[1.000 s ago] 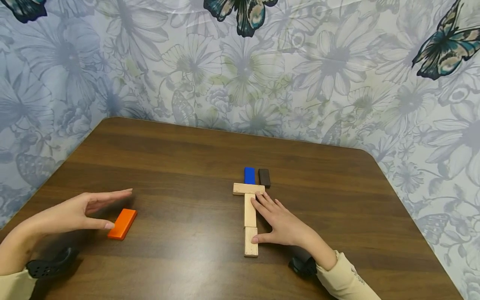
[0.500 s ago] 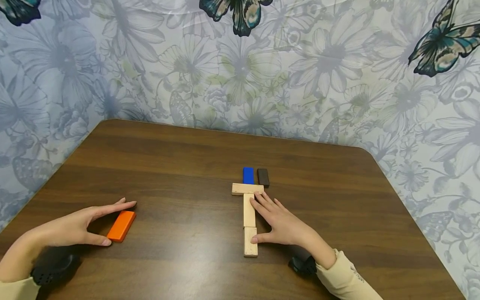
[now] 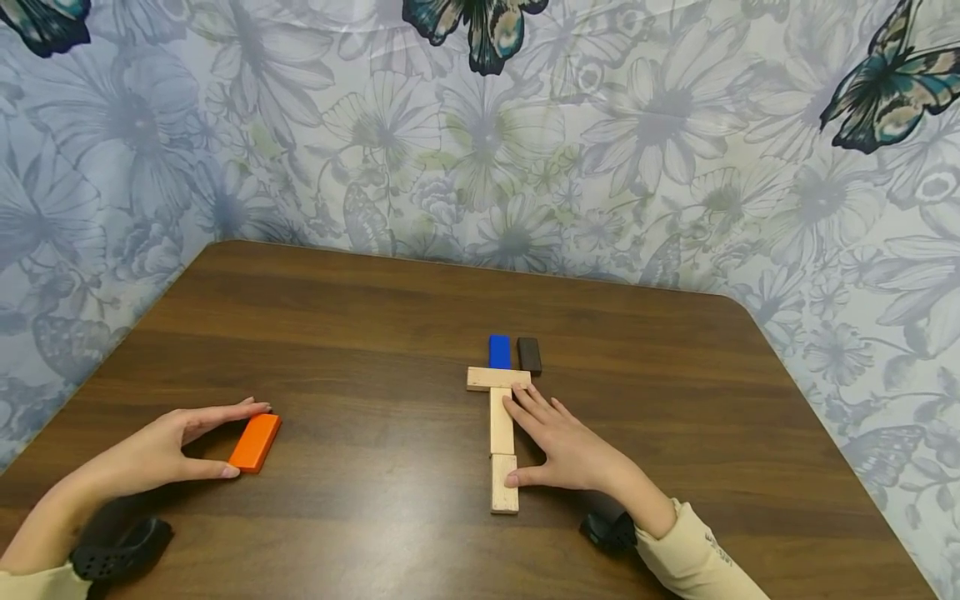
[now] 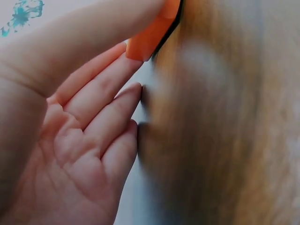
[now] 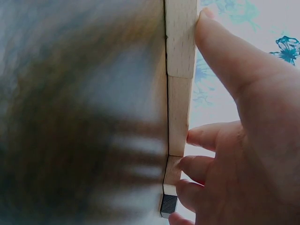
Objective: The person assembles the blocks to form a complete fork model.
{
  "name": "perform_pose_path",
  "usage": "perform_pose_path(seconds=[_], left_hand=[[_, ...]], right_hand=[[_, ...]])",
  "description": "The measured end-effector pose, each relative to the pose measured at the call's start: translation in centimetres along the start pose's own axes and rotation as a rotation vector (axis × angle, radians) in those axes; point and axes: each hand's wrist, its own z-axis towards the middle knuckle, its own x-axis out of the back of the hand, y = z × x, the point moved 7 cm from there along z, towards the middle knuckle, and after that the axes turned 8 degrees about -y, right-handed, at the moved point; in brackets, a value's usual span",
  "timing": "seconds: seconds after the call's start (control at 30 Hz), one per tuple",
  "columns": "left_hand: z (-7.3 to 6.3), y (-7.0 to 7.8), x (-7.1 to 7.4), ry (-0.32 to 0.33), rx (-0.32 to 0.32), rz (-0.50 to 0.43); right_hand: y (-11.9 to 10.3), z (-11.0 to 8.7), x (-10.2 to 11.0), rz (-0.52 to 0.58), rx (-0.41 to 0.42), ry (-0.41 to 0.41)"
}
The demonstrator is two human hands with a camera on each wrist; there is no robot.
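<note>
On the left side of the table, my left hand [image 3: 153, 457] pinches an orange wooden block [image 3: 256, 443] by its two ends, thumb at the near end and fingertips at the far end. The left wrist view shows the same orange block [image 4: 143, 43] between thumb and index finger, low over the tabletop. My right hand [image 3: 566, 450] rests spread on a row of plain wooden blocks. Its thumb touches the nearest block [image 3: 504, 497], and its fingertips lie on the middle block [image 3: 501, 421] and the right end of the crosswise block [image 3: 487, 379].
Beyond the crosswise block, a blue block [image 3: 499, 352] stands end-on to it, with a dark brown block [image 3: 529, 355] just to the right. The brown table [image 3: 360, 317] has rounded far corners and meets a flowered cloth backdrop [image 3: 450, 167].
My left fingers have come down from above the orange block and closed on its ends, and the block has shifted slightly right. The right hand and plain blocks stay put.
</note>
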Motion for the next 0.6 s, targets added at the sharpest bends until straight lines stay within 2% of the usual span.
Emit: perform_pose_path(seconds=[0.17, 0.6], left_hand=[[0.1, -0.2, 0.1, 0.029, 0.006, -0.006], [-0.1, -1.3, 0.6, 0.083, 0.135, -0.111]], right_hand=[[0.3, 0.1, -0.3, -0.011, -0.008, -0.007], [0.5, 0.2, -0.3, -0.007, -0.001, 0.004]])
